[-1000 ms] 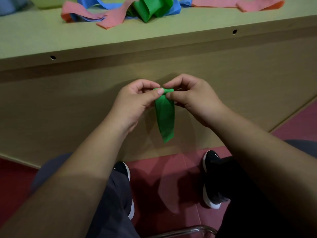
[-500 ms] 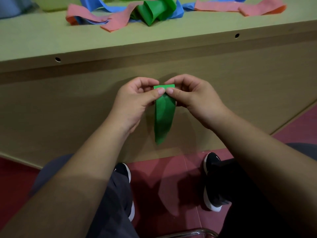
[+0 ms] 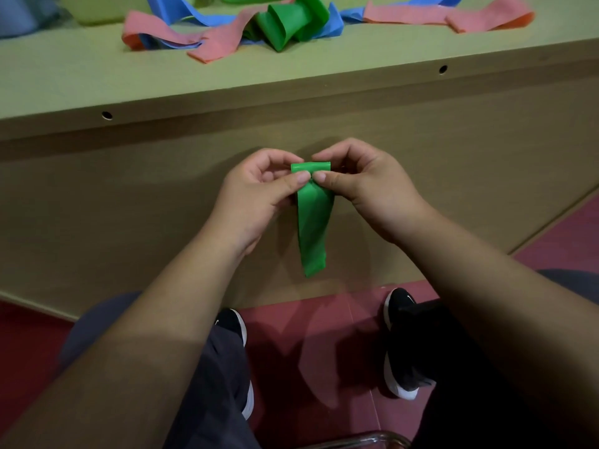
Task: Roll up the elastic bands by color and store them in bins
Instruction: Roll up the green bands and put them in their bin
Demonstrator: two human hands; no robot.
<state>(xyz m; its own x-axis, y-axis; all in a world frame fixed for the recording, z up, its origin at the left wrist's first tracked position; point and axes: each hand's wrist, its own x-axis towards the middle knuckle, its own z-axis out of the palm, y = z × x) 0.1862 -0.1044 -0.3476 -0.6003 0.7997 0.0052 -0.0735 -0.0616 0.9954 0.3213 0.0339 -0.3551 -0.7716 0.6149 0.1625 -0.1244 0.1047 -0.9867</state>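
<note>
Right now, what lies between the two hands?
The rolled top of the green band, pinched by the left hand and right hand; seen in the head view.

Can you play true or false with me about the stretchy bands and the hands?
1. The left hand and right hand both pinch the hanging green band. True.
2. The hanging green band is rolled up all the way. False: only its top end is rolled, and the rest hangs loose.
3. Pink bands, blue bands and another green band lie on the table. True.
4. The hands rest on the table top. False: they are below its edge, in front of its side.
</note>
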